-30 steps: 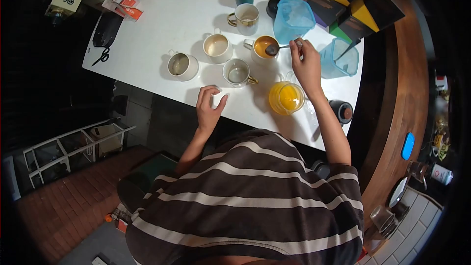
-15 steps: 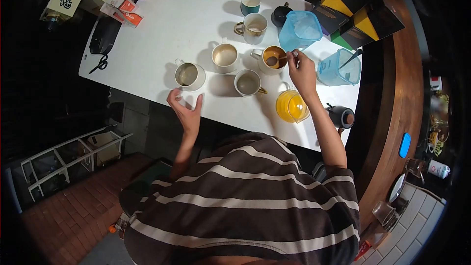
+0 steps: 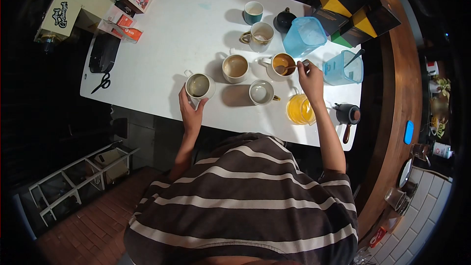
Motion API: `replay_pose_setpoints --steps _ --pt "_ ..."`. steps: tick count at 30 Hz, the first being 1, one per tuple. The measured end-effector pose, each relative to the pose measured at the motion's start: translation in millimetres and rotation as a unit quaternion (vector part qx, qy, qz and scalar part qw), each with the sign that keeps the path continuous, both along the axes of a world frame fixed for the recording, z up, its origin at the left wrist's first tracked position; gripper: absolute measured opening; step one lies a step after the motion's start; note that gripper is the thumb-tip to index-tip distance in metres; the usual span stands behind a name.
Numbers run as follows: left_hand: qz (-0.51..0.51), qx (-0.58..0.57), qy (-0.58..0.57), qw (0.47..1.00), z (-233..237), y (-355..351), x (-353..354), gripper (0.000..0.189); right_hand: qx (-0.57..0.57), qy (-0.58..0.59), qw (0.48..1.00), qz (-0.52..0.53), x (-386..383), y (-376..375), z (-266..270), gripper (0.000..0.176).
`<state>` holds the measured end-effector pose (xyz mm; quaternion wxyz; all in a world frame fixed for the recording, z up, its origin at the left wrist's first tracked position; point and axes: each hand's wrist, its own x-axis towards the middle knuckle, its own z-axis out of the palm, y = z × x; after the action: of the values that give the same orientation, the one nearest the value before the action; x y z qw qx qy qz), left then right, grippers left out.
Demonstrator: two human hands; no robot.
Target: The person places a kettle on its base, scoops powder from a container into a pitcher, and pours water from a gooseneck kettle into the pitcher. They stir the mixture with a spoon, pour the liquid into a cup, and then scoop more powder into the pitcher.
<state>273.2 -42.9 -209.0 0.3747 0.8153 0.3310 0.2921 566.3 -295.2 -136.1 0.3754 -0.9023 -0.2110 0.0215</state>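
My left hand [image 3: 192,110] is wrapped around the near side of a pale mug [image 3: 210,88], thumb on one side and fingers on the other. In my right hand [image 3: 311,79] is a spoon [image 3: 292,67], pinched by its handle, its bowl inside a white mug [image 3: 269,70] with orange-brown contents. Between the hands stand another mug [image 3: 235,79] with a tan inside and a mug [image 3: 261,102] with a gold handle. A glass jug of yellow liquid [image 3: 299,110] is just below my right hand.
Behind are a gold-handled mug [image 3: 260,44], a green cup [image 3: 253,18] and a black pot [image 3: 284,21]. Two blue containers [image 3: 304,44] and black boxes [image 3: 350,32] stand at right, near a dark long-handled pot [image 3: 348,113]. Scissors [image 3: 101,84] and bags [image 3: 131,0] lie left.
My left hand has moved up from beside the leftmost mug and closed around it. My right hand still holds the spoon in the same mug. The whole view has shifted slightly.
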Motion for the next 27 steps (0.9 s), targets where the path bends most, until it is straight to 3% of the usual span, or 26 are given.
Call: replay_pose_setpoints --steps 15,21,24,27 --pt "-0.053 -0.036 -0.041 0.997 -5.5 53.7 40.2 0.082 -0.041 0.031 0.998 -0.037 -0.1 -1.4 -6.6 0.037" --pt "-0.049 -0.036 -0.022 0.998 -2.0 57.6 46.4 0.086 -0.006 0.016 0.999 -0.034 -0.6 0.1 -6.6 0.040" --pt "-0.052 -0.016 -0.056 0.997 1.5 51.2 37.5 0.095 -0.033 0.071 0.996 -0.035 -4.4 -0.1 13.3 0.042" --pt "-0.051 0.031 -0.110 0.992 10.9 49.6 20.3 0.095 -0.129 0.076 0.987 -0.052 -13.6 -13.6 29.6 0.043"
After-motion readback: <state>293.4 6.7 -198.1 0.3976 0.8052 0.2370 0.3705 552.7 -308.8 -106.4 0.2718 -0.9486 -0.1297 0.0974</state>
